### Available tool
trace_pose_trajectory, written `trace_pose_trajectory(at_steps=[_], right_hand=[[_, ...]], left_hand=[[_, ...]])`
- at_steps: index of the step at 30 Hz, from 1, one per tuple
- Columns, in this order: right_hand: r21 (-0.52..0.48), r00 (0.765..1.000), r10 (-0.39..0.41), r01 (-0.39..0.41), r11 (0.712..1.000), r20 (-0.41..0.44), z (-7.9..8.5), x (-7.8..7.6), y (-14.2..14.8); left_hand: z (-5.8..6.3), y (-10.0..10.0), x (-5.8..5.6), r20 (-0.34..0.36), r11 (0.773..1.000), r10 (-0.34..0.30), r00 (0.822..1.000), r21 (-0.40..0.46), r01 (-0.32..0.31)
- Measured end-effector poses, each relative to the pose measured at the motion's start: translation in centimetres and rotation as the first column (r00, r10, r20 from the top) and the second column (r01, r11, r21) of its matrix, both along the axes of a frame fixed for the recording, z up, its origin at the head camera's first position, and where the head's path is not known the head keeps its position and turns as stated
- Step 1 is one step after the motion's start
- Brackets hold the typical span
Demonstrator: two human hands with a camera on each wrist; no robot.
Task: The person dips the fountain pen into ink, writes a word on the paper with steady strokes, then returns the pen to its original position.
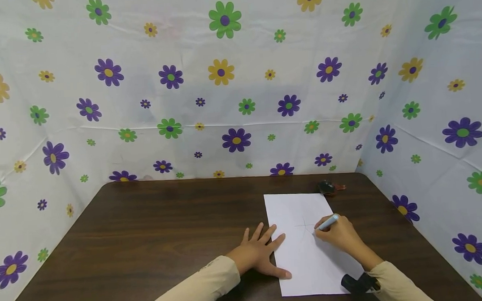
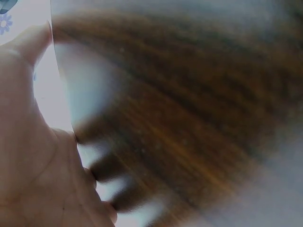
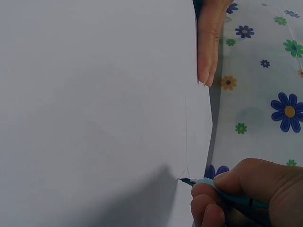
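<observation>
A white sheet of paper (image 1: 302,269) lies on the dark wooden table, bearing thin crossing lines (image 1: 305,225) in its upper half. My right hand (image 1: 343,236) pinches a light blue pen (image 1: 328,222) between thumb and fingers. In the right wrist view the dark pen tip (image 3: 183,179) meets the paper at the end of a short slanted line, beside a long straight one. With fingers spread, my left hand (image 1: 261,253) rests across the sheet's left edge. The left wrist view shows its palm (image 2: 33,156) close up, the fingertips partly hidden.
A small black and reddish-brown object (image 1: 327,188) lies by the sheet's far right corner. The brown table (image 1: 148,244) extends widely to the left. Flower-printed white cloth (image 1: 190,90) hangs behind and at both sides. A black wrist device (image 1: 357,283) overlaps the sheet's lower right corner.
</observation>
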State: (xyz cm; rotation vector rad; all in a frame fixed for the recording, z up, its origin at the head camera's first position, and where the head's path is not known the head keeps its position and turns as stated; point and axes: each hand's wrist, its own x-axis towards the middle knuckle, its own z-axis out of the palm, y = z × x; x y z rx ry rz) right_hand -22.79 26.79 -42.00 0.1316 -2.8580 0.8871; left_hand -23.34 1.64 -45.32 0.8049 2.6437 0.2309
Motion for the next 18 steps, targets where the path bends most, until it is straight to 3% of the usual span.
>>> trace_pose_trajectory(at_steps=[2, 9, 18], right_hand=[[-0.001, 1.000, -0.003, 0.003, 1.000, 0.010, 0.0, 0.2, 0.1], [-0.004, 1.000, -0.011, 0.011, 1.000, 0.023, 0.2, 0.9, 0.4], [0.017, 1.000, -0.004, 0.004, 1.000, 0.015, 0.5, 1.4, 0.9]], left_hand=[[0.1, 0.0, 0.1, 0.003, 1.000, -0.002, 1.000, -0.002, 0.002], [2.3, -0.2, 1.2, 0.015, 1.000, 0.020, 1.000, -0.009, -0.020], [2.3, -0.2, 1.2, 0.024, 1.000, 0.010, 1.000, -0.003, -0.010]])
